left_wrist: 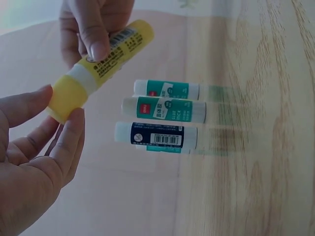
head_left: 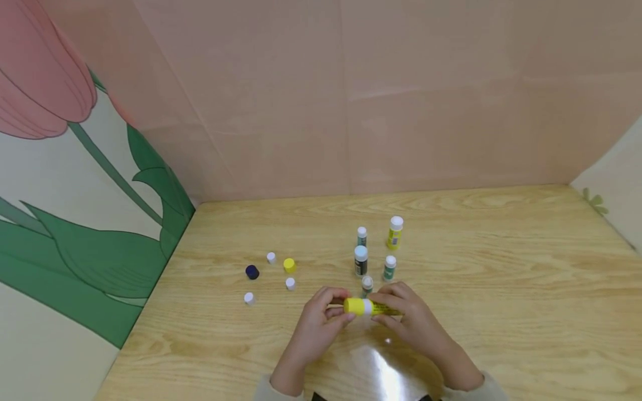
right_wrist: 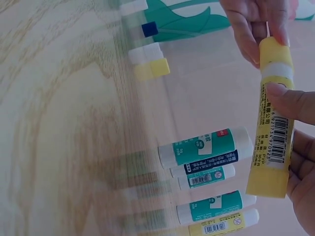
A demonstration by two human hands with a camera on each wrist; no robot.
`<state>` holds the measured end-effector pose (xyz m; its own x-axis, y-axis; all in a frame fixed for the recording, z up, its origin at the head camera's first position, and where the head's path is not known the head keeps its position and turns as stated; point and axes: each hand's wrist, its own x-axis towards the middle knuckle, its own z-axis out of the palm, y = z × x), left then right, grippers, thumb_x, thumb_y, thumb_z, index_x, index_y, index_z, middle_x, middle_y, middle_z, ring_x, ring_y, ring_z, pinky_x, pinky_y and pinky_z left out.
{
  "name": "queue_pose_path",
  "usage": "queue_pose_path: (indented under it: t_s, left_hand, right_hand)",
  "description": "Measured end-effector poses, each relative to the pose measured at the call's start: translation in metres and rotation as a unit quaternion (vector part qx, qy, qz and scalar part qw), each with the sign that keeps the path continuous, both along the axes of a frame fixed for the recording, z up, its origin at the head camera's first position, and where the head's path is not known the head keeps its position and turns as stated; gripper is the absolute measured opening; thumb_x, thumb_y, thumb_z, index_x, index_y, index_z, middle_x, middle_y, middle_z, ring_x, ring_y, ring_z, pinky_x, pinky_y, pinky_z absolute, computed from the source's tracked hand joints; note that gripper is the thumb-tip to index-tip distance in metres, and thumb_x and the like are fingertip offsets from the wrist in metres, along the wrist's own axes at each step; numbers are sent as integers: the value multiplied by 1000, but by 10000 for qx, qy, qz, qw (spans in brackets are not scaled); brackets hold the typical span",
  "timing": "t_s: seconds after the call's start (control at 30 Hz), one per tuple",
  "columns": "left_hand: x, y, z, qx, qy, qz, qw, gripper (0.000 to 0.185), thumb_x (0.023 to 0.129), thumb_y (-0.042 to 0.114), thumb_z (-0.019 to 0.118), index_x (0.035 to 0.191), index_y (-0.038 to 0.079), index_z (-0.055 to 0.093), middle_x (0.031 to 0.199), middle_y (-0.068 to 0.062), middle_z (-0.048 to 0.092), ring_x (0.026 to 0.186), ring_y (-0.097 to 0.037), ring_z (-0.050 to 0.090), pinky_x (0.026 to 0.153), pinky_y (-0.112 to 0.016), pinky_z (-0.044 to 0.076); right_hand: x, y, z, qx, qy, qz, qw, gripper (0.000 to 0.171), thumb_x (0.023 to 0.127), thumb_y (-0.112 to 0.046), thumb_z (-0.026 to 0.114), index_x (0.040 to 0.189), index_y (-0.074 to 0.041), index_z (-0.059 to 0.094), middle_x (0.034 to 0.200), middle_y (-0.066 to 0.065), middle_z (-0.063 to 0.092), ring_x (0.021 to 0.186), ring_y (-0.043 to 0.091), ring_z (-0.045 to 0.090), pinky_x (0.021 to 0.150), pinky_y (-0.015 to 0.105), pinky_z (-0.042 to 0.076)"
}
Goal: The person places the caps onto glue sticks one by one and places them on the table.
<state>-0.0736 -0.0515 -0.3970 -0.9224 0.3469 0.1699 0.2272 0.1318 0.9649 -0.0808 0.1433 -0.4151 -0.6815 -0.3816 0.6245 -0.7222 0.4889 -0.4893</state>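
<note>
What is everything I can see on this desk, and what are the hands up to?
yellow glue stick: one, yellow with a yellow cap, held level above the table between both hands
standing glue sticks: five, four green or dark, one yellow, white tops, upright just beyond the hands
loose caps: five, three white, one yellow, one dark blue, to the left
table: one, light wood
left hand: fingers round the cap end
right hand: fingers grip the tube

yellow glue stick: barcode, "PVP" | green glue sticks: print too blurred
</note>
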Motion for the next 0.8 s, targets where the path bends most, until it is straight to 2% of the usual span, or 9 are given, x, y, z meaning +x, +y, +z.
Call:
queue_pose_path:
  t_s: [0.27, 0.8]
  left_hand:
    - [0, 1, 0, -6, -17, 12, 10000, 29, 77, 0, 61, 104, -5, 51, 105, -9, 49, 97, -18, 49, 80, -22, 45]
    - [0, 1, 1, -20, 67, 18, 10000, 29, 76, -1, 61, 103, -5, 51, 104, -11, 50, 96, -23, 49, 79, -22, 45]
  right_hand:
    - [-1, -1, 1, 53, 154, -18, 9999, 38, 53, -5, 76, 90, -3, 65, 87, -2, 54, 81, 12, 48, 67, 18, 44]
    - [0, -2, 5, 44, 232, 15, 9997, 37, 53, -5, 75, 89, -2, 65, 85, -1, 54, 80, 13, 48, 68, 15, 42]
